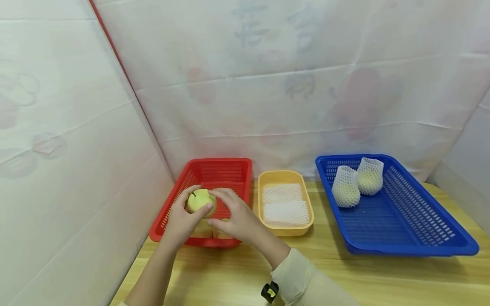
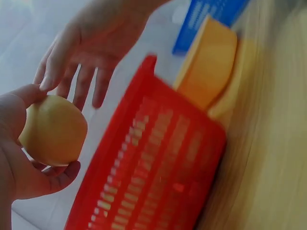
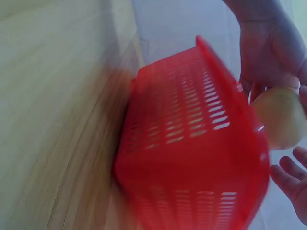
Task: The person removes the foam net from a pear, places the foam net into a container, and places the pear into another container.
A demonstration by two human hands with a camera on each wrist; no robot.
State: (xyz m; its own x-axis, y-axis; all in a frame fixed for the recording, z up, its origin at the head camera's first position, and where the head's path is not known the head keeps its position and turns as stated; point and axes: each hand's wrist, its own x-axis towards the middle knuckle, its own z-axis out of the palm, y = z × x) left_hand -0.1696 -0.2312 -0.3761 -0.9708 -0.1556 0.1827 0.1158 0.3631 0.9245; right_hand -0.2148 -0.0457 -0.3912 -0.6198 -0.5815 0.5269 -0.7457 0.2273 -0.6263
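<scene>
A round yellow-green pear point(image 1: 200, 200) with a dark stem is held up over the front of the red basket point(image 1: 246, 178). My left hand point(image 1: 180, 219) grips it, thumb and fingers curved about its sides in the left wrist view. On the pear's other side is my right hand point(image 1: 241, 219), fingers spread and loosely bent; its fingertips overlap the pear's edge in the head view. In the right wrist view, the right fingers point(image 3: 288, 177) stand apart below the pear. More pale fruit point(image 1: 203, 229) lies in the red basket, partly hidden behind the hands.
A small yellow tray point(image 1: 289, 231) holds white foam nets point(image 1: 285, 212) beside the red basket. At the right, a blue basket point(image 1: 386, 221) contains two netted fruits point(image 1: 346, 189). All stand on a wooden table point(image 1: 214, 276) before a white cloth wall point(image 1: 287, 106).
</scene>
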